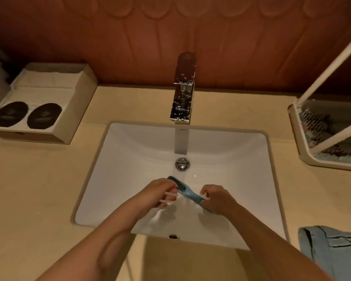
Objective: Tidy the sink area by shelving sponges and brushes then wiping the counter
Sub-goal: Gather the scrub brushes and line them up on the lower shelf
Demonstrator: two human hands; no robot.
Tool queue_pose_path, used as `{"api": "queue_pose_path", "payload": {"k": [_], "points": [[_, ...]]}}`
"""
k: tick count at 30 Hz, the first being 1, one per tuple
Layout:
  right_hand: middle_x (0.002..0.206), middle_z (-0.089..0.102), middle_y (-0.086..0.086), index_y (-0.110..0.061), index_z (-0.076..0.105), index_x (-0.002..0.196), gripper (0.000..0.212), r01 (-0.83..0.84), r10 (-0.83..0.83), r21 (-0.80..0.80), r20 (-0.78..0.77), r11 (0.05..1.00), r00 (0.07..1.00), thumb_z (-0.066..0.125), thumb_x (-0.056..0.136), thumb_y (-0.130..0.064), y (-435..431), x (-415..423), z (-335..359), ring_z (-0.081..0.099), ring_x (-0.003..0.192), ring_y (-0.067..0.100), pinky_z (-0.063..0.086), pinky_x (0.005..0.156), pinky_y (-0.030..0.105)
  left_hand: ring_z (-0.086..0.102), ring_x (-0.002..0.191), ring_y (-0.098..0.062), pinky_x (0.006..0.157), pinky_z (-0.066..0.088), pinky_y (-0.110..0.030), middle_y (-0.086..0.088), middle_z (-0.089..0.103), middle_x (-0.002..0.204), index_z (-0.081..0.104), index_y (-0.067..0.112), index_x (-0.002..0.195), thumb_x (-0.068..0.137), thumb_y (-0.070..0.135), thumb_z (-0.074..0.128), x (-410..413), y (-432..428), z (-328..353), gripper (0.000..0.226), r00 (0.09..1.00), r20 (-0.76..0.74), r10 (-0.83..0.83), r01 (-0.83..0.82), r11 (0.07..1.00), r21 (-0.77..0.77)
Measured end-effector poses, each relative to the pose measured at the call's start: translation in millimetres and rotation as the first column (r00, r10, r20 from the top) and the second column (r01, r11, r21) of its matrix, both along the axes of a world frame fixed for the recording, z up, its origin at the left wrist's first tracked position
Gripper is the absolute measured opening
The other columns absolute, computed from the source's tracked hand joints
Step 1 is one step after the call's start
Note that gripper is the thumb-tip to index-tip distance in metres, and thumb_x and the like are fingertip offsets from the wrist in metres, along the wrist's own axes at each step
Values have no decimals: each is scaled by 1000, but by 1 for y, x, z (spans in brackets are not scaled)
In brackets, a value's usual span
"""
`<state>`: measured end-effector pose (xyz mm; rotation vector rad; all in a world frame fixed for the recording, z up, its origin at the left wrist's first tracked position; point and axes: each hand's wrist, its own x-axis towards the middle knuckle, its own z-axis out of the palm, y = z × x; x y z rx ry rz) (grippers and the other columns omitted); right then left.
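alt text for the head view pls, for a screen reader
Two hands hold a blue brush over a white sink: the left hand at its bristle head, the right hand on its handle. A chrome faucet stands behind; a blue cloth lies on the counter's right.

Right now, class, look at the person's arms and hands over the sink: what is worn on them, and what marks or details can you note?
Both forearms are bare, no sleeves in view. Left hand and right hand show no gloves, watch or bracelets.
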<state>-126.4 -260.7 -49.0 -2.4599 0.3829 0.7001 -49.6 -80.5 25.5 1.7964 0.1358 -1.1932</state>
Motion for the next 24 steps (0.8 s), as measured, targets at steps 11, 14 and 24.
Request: {"api": "queue_pose_path", "payload": {"k": [11, 14, 24], "points": [[109, 55, 4, -17, 43, 118, 36, 78, -84, -221, -17, 972, 996, 56, 84, -17, 56, 43, -38, 60, 94, 25, 50, 73, 34, 62, 83, -15, 68, 44, -26, -2, 59, 100, 58, 13, 96, 94, 19, 48, 26, 44, -29, 12, 928, -177, 328, -338, 941, -25], [113, 54, 5, -17, 38, 127, 40, -2, -3, -336, -16, 942, 1000, 51, 90, -21, 64, 47, -41, 61, 96, 25, 42, 68, 32, 61, 79, -15, 66, 43, -25, -2, 58, 97, 58, 11, 101, 93, 18, 48, 33, 49, -31, 14, 909, -191, 371, -383, 923, -27], [101, 56, 5, -7, 41, 124, 38, 525, -560, 347, 1, 777, 829, 55, 89, -13, 74, 52, -6, 57, 81, 20, 42, 59, 22, 55, 111, -20, 90, 48, -32, -5, 54, 126, 47, 18, 128, 93, 26, 51, 30, 52, -30, 36, 985, 156, -73, 67, 997, 43]]}}
